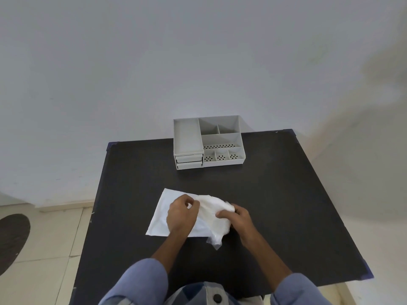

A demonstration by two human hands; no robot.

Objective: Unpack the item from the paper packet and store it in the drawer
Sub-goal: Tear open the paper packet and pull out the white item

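Note:
A flat white paper packet (161, 213) lies on the black table (275, 205) in front of me. Over its right part sits a crumpled, translucent white wrapping (214, 219); what it contains is hidden. My left hand (180, 216) pinches the wrapping's upper left edge, resting on the packet. My right hand (239, 216) grips the wrapping's right side. At the table's far edge stands a grey desk organiser (220, 139) with two small drawers (189, 161) stacked at its front left, both closed.
The organiser's top has an open tray and several small compartments. A pale wall rises right behind the table. Tiled floor and a dark oval mat (12, 241) lie to the left. My blue sleeves are at the bottom of the view.

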